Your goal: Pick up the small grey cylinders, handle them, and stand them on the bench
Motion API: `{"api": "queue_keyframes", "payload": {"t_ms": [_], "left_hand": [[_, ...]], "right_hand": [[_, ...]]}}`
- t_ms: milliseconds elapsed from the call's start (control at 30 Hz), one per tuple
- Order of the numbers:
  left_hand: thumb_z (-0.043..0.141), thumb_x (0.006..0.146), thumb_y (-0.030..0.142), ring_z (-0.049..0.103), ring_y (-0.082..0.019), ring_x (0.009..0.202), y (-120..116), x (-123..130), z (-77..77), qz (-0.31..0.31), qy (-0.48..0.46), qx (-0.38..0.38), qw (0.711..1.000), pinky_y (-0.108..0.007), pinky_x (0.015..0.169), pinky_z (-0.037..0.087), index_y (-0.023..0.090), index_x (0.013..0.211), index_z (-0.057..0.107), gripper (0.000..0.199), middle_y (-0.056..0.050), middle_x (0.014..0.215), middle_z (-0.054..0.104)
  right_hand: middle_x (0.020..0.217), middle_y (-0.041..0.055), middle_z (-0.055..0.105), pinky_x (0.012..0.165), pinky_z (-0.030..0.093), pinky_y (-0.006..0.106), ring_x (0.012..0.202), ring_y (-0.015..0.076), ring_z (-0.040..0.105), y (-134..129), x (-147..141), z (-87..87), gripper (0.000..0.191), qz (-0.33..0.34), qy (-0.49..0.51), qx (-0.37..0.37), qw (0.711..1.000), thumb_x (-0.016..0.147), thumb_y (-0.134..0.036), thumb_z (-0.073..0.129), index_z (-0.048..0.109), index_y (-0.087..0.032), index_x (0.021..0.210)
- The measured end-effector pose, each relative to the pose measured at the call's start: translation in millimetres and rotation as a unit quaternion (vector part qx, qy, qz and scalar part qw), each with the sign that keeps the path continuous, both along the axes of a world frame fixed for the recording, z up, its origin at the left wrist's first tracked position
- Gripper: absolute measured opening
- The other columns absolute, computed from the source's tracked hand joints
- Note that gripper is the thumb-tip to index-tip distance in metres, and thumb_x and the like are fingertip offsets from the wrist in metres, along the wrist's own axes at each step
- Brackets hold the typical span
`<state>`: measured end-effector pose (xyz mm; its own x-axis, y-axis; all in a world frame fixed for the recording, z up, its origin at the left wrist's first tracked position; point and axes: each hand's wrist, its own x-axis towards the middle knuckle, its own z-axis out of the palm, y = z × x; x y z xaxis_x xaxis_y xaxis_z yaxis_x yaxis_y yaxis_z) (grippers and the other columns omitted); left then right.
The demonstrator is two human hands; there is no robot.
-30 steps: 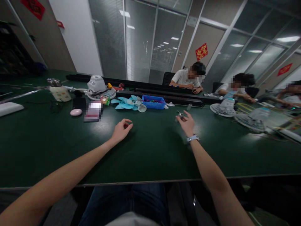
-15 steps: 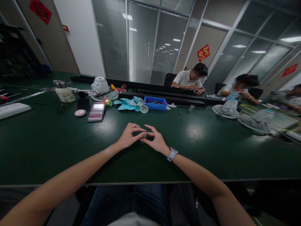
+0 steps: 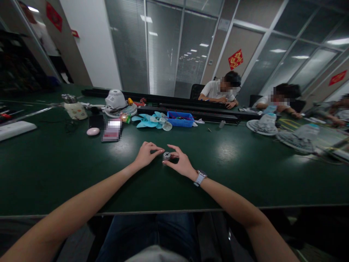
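Note:
A small grey metal cylinder, with a dark hole in its top face, stands on the green table in front of me. Around its right side curls my right hand, thumb at the near side and a finger against the far side, the index finger raised. My left hand is just left of the cylinder, its thumb and index tips pinched together beside the top edge. Whatever may be between those tips is too small to make out.
Beyond my hands lie blue fan blades, a blue bin with small parts, a phone and a pink mouse. Fan housings stand to the left and right. Co-workers sit across the table.
My left hand has drawn back to the left from the cylinder, uncovering its top. My right hand has stayed around it. A person has appeared in the doorway at far left.

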<state>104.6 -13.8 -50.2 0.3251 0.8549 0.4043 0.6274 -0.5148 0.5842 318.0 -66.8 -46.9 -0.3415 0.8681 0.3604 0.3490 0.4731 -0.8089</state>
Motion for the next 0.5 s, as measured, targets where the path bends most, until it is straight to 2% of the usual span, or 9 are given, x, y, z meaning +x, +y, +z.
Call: {"api": "queue_keyframes", "payload": {"t_ms": [200, 300, 400, 433, 500], "left_hand": [[0.068, 0.078, 0.053, 0.05, -0.024, 0.082, 4.2, -1.8, -7.9, 0.003, 0.028, -0.022, 0.999, -0.037, 0.078, 0.04, 0.032, 0.087, 0.081, 0.026, -0.006, 0.078, 0.063], [0.065, 0.08, 0.053, 0.053, -0.023, 0.079, 2.2, -2.4, -5.5, -0.002, 0.031, -0.021, 0.999, -0.037, 0.077, 0.04, 0.031, 0.097, 0.079, 0.031, -0.005, 0.077, 0.065], [0.057, 0.086, 0.055, 0.055, -0.022, 0.074, 2.5, -4.4, -4.1, 0.045, 0.001, -0.027, 0.999, -0.034, 0.072, 0.041, 0.027, 0.108, 0.076, 0.041, -0.004, 0.074, 0.065], [0.053, 0.087, 0.054, 0.056, -0.022, 0.073, 3.3, -5.2, -4.2, 0.07, -0.014, -0.032, 0.997, -0.033, 0.07, 0.041, 0.025, 0.11, 0.076, 0.043, -0.004, 0.073, 0.065], [0.049, 0.089, 0.05, 0.057, -0.021, 0.07, 5.3, -6.5, -5.2, 0.104, -0.043, -0.047, 0.993, -0.032, 0.066, 0.042, 0.023, 0.111, 0.075, 0.043, -0.004, 0.072, 0.065]], "right_hand": [[0.112, 0.0039, 0.072, 0.094, 0.054, 0.041, 0.101, 0.0205, 0.07, -3.7, -3.3, -1.6, 0.07, -0.004, -0.013, 0.017, 1.0, 0.078, -0.039, 0.076, 0.045, -0.029, 0.139], [0.111, 0.0037, 0.072, 0.096, 0.052, 0.041, 0.101, 0.0201, 0.069, 4.5, 5.3, 3.5, 0.066, -0.045, -0.019, 0.053, 0.997, 0.079, -0.039, 0.074, 0.046, -0.029, 0.139], [0.108, 0.0059, 0.073, 0.091, 0.053, 0.038, 0.095, 0.0205, 0.071, 30.1, 43.8, 13.4, 0.066, -0.164, 0.001, 0.104, 0.981, 0.08, -0.041, 0.072, 0.046, -0.025, 0.138], [0.108, 0.0071, 0.073, 0.089, 0.053, 0.037, 0.093, 0.0207, 0.071, 40.6, 64.4, 16.5, 0.065, -0.225, 0.006, 0.122, 0.967, 0.08, -0.041, 0.071, 0.047, -0.023, 0.137], [0.11, 0.0095, 0.072, 0.086, 0.053, 0.036, 0.091, 0.0218, 0.071, 59.0, 113.4, 20.4, 0.061, -0.363, -0.006, 0.151, 0.92, 0.081, -0.039, 0.069, 0.048, -0.021, 0.136]]}}
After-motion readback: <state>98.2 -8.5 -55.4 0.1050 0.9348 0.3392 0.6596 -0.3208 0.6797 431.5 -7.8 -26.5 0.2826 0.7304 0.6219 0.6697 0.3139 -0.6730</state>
